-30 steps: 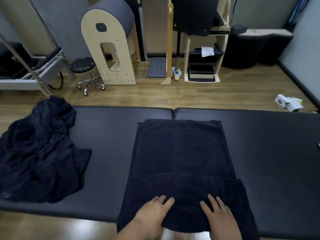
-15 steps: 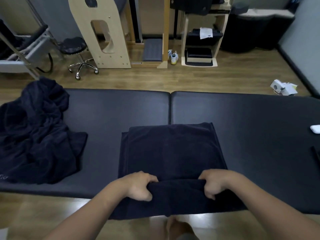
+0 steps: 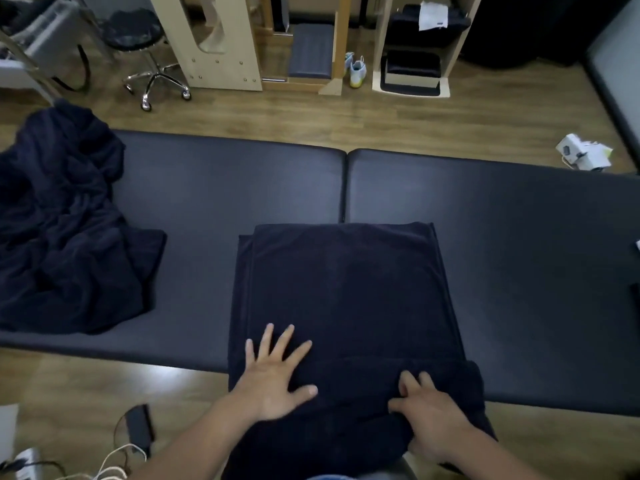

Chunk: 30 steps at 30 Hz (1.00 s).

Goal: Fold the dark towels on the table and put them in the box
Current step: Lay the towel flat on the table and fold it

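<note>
Table: A black padded table (image 3: 214, 209) in two sections fills the width of the head view, with a seam running down its middle and wooden floor on both sides.
Folded towel: A dark towel (image 3: 346, 289) lies flat at the middle of the table, straddling the seam. Its far edge is square to the table, and a lower layer shows as a strip along its left side. A doubled band of cloth crosses the near end, which hangs over the table's near edge toward the person.
Towel heap: More dark towels (image 3: 62, 237) sit crumpled at the left end of the table, well apart from the folded one.
Shelf unit: A pale wooden shelf unit (image 3: 450, 57) stands on the floor beyond the table and holds dark items and a white sheet.
Stool: A black stool (image 3: 138, 32) on a chrome wheeled base stands far left.
Left hand: The left hand (image 3: 273, 379) lies flat on the towel's near left corner, fingers straight and spread, palm down.
Right hand: The right hand (image 3: 429, 414) rests on the doubled band at the near right. Its fingers are bent into the cloth, and whether they grip it or only press cannot be told.
Carton: A white carton (image 3: 581, 155) lies on the floor, far right.
Shoes: A pair of pale shoes (image 3: 356, 69) stands beside the shelf unit.
Power brick: A black power brick (image 3: 138, 427) with cables lies on the near floor, left of the left arm.
</note>
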{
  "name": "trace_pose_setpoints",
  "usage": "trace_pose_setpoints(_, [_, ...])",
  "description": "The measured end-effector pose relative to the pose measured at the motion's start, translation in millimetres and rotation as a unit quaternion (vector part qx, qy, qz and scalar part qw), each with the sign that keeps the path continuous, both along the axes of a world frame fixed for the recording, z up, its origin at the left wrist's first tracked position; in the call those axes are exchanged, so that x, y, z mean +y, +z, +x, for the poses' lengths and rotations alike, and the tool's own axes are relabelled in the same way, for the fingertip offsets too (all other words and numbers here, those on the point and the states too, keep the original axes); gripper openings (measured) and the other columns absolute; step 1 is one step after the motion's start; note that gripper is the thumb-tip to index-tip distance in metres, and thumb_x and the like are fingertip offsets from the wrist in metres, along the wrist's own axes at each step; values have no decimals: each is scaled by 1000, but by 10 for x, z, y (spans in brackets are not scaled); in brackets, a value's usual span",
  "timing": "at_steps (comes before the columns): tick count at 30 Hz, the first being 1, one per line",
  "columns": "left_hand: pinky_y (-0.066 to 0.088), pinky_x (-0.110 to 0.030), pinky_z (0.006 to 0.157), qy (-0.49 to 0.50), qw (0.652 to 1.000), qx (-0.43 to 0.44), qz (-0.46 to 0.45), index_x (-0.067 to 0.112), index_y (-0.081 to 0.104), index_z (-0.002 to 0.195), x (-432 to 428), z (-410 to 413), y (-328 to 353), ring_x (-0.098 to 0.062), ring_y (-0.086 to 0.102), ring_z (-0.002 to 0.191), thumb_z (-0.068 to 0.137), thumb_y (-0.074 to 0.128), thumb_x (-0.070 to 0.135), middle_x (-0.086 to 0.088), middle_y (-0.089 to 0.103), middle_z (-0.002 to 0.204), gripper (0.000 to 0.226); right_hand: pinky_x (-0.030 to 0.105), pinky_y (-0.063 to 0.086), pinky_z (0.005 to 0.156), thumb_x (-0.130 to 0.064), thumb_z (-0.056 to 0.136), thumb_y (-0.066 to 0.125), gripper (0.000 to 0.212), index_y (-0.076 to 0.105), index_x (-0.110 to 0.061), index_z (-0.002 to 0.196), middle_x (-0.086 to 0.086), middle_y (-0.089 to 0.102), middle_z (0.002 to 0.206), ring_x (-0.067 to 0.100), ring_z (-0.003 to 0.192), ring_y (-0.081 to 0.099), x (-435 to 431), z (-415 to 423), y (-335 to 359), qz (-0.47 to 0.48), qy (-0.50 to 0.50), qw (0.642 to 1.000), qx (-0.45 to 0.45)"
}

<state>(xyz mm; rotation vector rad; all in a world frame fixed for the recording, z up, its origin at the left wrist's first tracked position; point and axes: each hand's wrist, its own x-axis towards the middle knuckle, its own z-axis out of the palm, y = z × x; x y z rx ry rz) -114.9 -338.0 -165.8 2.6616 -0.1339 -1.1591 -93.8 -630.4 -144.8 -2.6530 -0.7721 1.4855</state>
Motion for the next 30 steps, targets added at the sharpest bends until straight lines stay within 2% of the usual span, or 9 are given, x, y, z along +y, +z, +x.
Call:
trace_pose_setpoints(4, [-12, -70, 113, -2, 999, 12, 40, 49, -23, 149, -151, 116, -226, -41, -45, 135, 93, 30, 72, 4, -49, 150, 80, 31, 41, 63, -28, 77, 61, 28, 59, -38, 103, -3, 28, 106, 27, 103, 32, -3, 69, -30, 8, -28, 1000, 12])
trace_pose_setpoints(7, [-14, -72, 111, 3, 999, 10, 39, 52, -25, 146, -187, 249, -273, -43, -48, 132, 92, 24, 74, 5, -51, 148, 76, 34, 49, 77, -28, 75, 61, 25, 51, -46, 90, -5, 34, 108, 25, 101, 36, -18, 218, -23, 16, -62, 997, 47])
trace_pose_setpoints(10, [-15, -71, 111, -7, 999, -11, 36, 53, -22, 147, -136, 398, -280, -41, -48, 133, 88, 13, 75, 6, -48, 151, 72, 36, 48, 90, -30, 74, 63, 21, 55, -47, 83, -9, 38, 109, 21, 102, 39, -42, 418, 14, 34, -95, 991, 84])
trace_pose_setpoints(16, [-14, -71, 112, 13, 999, -37, 37, 58, -12, 149, -55, 1314, -322, -39, -39, 140, 94, 18, 72, 10, -35, 158, 64, 32, 38, 106, -29, 76, 67, 41, 66, -40, 115, -14, 41, 133, 19, 122, 41, -41, 1177, 90, 108, -157, 982, 11])
trace_pose_setpoints(21, [-12, -70, 113, 58, 997, -25, 37, 56, -8, 150, -40, 2238, -287, -37, -35, 143, 94, 24, 73, 11, -32, 160, 67, 42, 25, 116, -44, 81, 63, 60, 48, -38, 138, -10, 26, 158, 21, 146, 21, 10, 1733, 156, 63, -74, 987, -127])
trace_pose_setpoints(23, [-7, -65, 117, 67, 997, -33, 12, 51, 4, 154, -15, 2377, -215, -36, -25, 148, 92, 32, 73, 9, -20, 164, 71, 42, 23, 118, -70, 77, 58, 64, 52, -40, 134, -10, 28, 158, 17, 147, 22, -81, 1807, 183, 86, -79, 991, -63])
trace_pose_setpoints(25, [12, -52, 122, 78, 991, -108, -28, 38, 29, 153, 95, 2314, -163, -30, 5, 152, 90, 45, 69, 3, 14, 165, 72, 36, 28, 116, -87, 73, 42, 73, 64, -37, 121, -7, 40, 151, 14, 141, 33, -214, 1941, 187, 172, -184, 963, -95])
trace_pose_setpoints(27, [33, -38, 114, 137, 976, -142, -90, 26, 48, 143, 290, 2171, -111, -20, 37, 138, 88, 59, 60, 4, 47, 142, 66, 38, 30, 116, -74, 83, 48, 66, 58, -30, 132, -3, 41, 151, 18, 141, 33, -361, 2141, 77, 172, -205, 942, -205])
trace_pose_setpoints(30, [39, -36, 106, 110, 991, -52, -51, 30, 61, 123, 541, 2075, -53, -16, 53, 119, 81, 73, 53, 12, 60, 115, 49, 43, 35, 111, -54, 87, 61, 71, 37, -29, 149, -1, 42, 148, 22, 139, 37, -417, 2370, -46, 16, -116, 982, -147])
